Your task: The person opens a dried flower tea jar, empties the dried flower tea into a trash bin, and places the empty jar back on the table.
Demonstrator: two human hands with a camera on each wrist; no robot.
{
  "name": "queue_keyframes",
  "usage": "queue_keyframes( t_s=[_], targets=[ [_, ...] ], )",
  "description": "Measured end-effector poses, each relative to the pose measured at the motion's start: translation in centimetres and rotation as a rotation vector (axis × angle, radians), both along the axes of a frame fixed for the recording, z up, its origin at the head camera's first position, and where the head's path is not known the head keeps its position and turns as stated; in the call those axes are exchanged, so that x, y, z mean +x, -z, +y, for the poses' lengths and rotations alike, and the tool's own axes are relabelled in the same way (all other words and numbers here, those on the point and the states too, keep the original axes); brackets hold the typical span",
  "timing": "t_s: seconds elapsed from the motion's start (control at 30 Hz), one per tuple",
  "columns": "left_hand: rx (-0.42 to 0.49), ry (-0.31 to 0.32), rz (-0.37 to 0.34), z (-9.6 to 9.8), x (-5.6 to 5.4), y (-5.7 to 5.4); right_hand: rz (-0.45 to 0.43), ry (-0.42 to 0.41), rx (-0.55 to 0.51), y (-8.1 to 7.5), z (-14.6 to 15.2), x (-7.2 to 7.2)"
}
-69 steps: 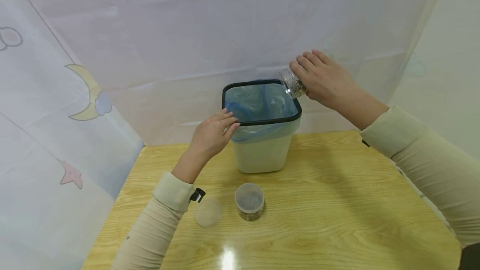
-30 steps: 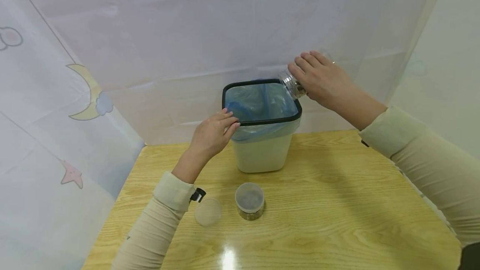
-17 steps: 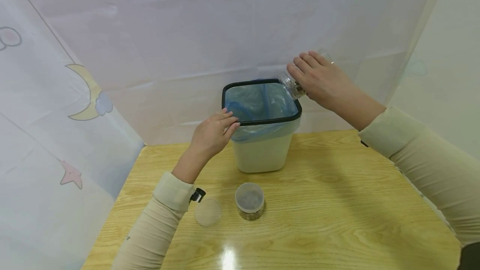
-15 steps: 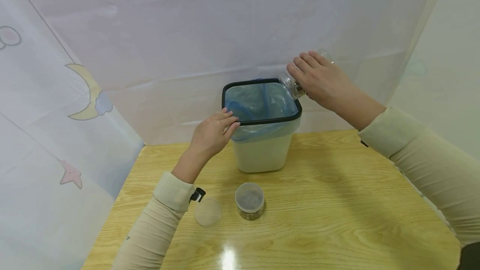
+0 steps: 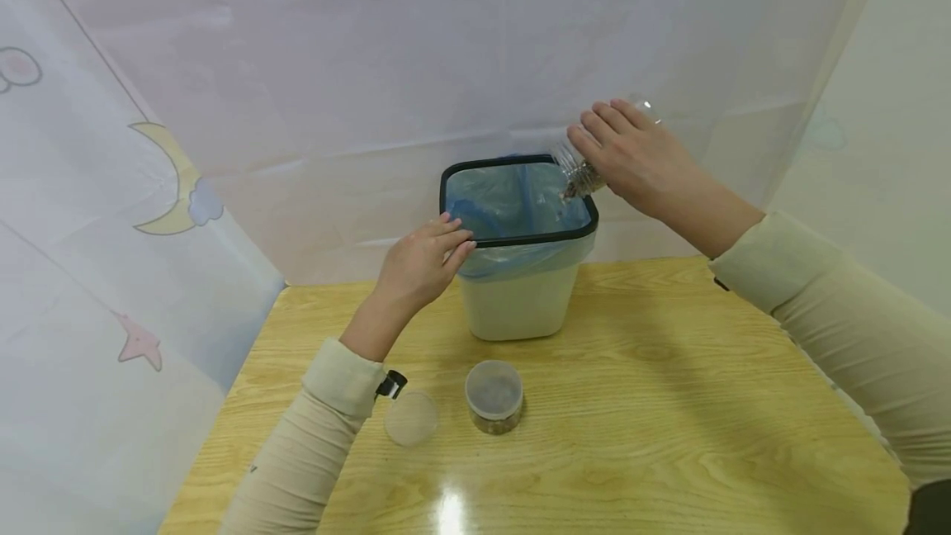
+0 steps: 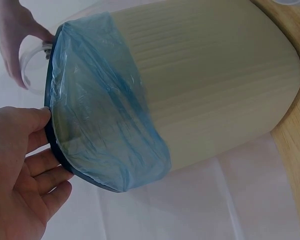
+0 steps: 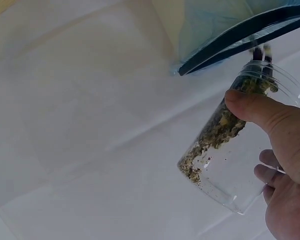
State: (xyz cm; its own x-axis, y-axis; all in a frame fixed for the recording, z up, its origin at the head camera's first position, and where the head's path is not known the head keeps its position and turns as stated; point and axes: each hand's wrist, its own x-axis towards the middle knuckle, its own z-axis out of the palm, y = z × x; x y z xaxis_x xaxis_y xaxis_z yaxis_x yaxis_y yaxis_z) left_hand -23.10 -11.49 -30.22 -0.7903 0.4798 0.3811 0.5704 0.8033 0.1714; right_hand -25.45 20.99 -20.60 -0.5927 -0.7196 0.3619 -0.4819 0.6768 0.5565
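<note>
A cream trash bin (image 5: 518,304) with a black rim and a blue bag liner (image 6: 105,105) stands on the wooden table. My left hand (image 5: 425,264) holds its near-left rim, thumb and fingertips at the black edge. My right hand (image 5: 642,157) grips a clear plastic jar (image 7: 225,170), tilted mouth-down over the bin's right rim. Dark, crumbly dried bits (image 7: 222,127) lie along the jar's lower wall and drop from its mouth into the bin. The bin's floor is out of sight.
Near the front, a second short clear jar (image 5: 494,397) with a whitish lid stands on the table (image 5: 669,403). A loose translucent round lid (image 5: 412,419) lies left of it, close to my left sleeve. Pale printed sheets (image 5: 357,89) hang behind and at the left.
The jar in my right hand is slightly more tipped, and its dried contents have slid to the mouth and now fall into the bin. My left hand stays at the rim.
</note>
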Motion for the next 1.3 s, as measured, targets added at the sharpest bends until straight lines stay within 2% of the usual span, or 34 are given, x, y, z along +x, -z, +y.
queue_keyframes(
  t_s=[0.47,1.3],
  targets=[
    [-0.005,-0.012,-0.024,-0.13,-0.21,-0.01,0.002,0.009,0.009,-0.37,-0.25,-0.07],
    [-0.005,0.005,-0.004,-0.17,-0.31,0.00,0.013,-0.004,0.029,-0.50,-0.47,0.05]
  ],
)
